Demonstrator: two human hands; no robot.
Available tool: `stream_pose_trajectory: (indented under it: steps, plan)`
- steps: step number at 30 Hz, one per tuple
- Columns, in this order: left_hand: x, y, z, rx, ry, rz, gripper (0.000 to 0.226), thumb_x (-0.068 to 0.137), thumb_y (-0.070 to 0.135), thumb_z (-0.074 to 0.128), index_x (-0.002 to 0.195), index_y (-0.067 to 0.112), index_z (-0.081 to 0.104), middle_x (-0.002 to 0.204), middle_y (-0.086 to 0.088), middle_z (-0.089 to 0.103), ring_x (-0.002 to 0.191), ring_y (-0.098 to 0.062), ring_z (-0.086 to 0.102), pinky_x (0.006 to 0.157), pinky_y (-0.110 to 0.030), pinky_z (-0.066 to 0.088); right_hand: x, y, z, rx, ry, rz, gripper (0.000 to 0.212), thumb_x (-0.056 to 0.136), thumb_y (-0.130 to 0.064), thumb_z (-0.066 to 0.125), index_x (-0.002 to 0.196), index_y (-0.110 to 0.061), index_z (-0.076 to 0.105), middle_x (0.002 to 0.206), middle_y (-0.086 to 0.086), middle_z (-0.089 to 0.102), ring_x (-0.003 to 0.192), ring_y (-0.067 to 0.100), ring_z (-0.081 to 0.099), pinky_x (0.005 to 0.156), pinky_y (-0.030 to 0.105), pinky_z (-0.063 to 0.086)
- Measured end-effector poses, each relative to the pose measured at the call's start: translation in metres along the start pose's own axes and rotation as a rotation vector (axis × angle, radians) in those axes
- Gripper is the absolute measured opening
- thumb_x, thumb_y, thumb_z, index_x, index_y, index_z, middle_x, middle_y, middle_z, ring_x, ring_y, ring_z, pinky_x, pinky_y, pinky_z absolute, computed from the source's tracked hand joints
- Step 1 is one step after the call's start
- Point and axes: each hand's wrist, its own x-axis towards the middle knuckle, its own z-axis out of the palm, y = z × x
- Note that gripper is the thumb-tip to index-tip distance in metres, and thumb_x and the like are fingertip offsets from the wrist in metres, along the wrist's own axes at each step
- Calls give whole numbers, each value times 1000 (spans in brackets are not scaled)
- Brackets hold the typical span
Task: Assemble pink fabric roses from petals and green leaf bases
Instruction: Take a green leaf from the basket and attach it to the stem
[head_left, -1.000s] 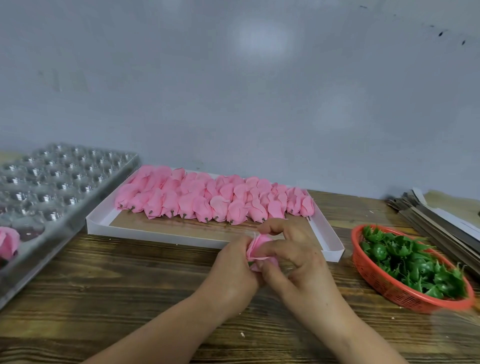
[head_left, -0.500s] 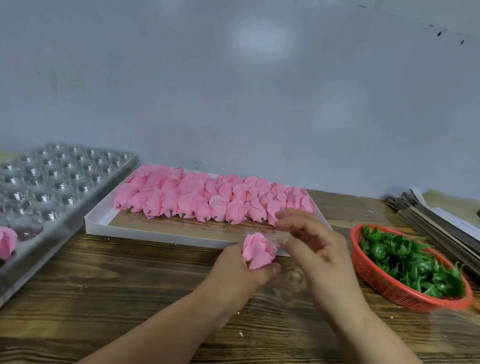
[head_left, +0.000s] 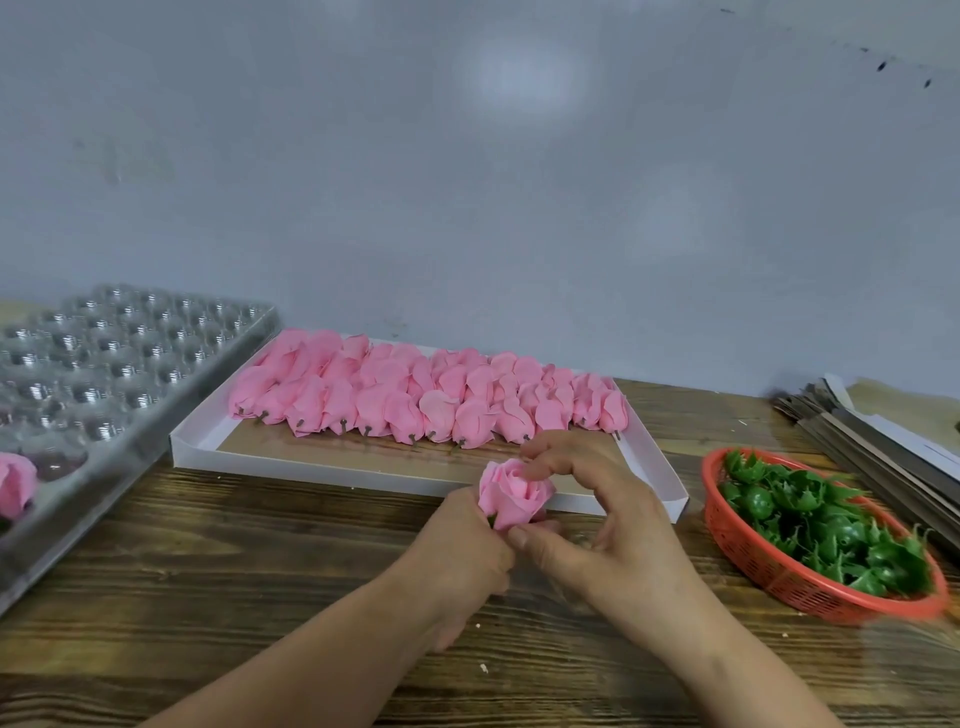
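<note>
Sitting between two hands over the brown wooden table (head_left: 218, 561) is one pink fabric rose (head_left: 511, 491), just in front of the near edge of the flat white cardboard tray (head_left: 332, 465). The left hand (head_left: 462, 558) is curled around the bottom of the rose and holds it up. The right hand (head_left: 608, 525) arches over it, with one fingertip on the top petals and the thumb pressed at the bottom, so it pinches the rose too. Both arms reach in from the bottom of the view.

The white tray holds a big bunch of loose pink rose buds (head_left: 426, 397) lying in two packed rows at its far side. They overlap too much to count well, but there are more than twenty. Small dark stems poke out of the near row. The near strip of the tray shows brown card.

To the right is one round red plastic basket (head_left: 779, 574) full of green plastic leaf bases (head_left: 826, 525), too many and too tangled to count.

To the left is one clear plastic tray with round cups (head_left: 104, 374). One finished pink rose (head_left: 15, 486) sits in a near cup at the left edge.

Far right lies a stack of flat grey cardboard sheets (head_left: 878, 441).
</note>
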Motion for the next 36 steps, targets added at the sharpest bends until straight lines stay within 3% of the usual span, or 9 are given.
stream_pose_trajectory:
  steps: [3,5,9,15,24,26,30,34,36]
  plan:
    - [-1,0,-1,16,-35,28,31,85,-3,62,95,25,70,91,-8,71,97,-31,63,84,-44,54,0,0,-1,6,-5,12,30,68,-4,79,86,-21,63,112,-25,53,112,0,49,91,18,40]
    - [-2,-1,-3,-9,-88,78,27,81,-2,64,81,25,69,77,-4,62,80,-23,53,65,-32,45,0,0,0,17,-5,7,25,70,-2,78,80,-19,63,110,-20,56,112,0,50,91,13,37]
    - [-5,1,-4,-50,-128,110,27,80,-2,63,78,24,69,66,6,58,69,-9,50,56,-21,40,0,0,-1,100,-27,-22,17,71,6,74,72,-9,65,110,-7,59,105,-4,54,87,5,35]
    - [-4,1,-6,-34,-148,110,35,84,0,64,69,32,69,73,2,59,81,-19,50,68,-30,41,0,1,-6,98,-47,-11,25,70,5,76,77,-16,63,117,-8,57,114,-3,49,89,5,34]
    - [-6,6,-7,-56,-244,134,20,68,9,65,66,28,65,61,9,54,69,-11,45,60,-24,37,0,1,-9,43,-22,-11,27,68,-4,79,75,-19,57,113,-10,58,111,-1,51,90,6,34]
    - [-5,4,-8,-47,-217,170,27,79,0,67,68,25,67,66,4,60,72,-15,53,65,-25,44,1,1,-10,69,9,17,29,66,-10,80,84,-20,61,104,-11,62,103,1,55,88,11,39]
    - [-4,2,-8,35,-133,316,17,83,6,71,95,17,71,91,-1,75,90,-14,70,79,-22,54,3,1,-6,199,133,188,18,70,-16,79,81,-15,64,72,2,61,68,13,56,63,35,52]
    - [-1,-2,-7,140,-47,364,21,80,11,75,99,18,68,93,-2,73,88,-14,68,75,-20,53,4,3,-1,353,98,244,8,78,-3,70,78,-8,65,66,11,62,61,18,57,54,25,49]
    - [0,-3,-7,139,-48,363,23,80,12,76,101,17,68,94,-3,73,89,-14,68,77,-22,54,4,4,-1,395,102,237,16,81,6,64,76,-9,65,64,7,63,58,15,57,53,22,48]
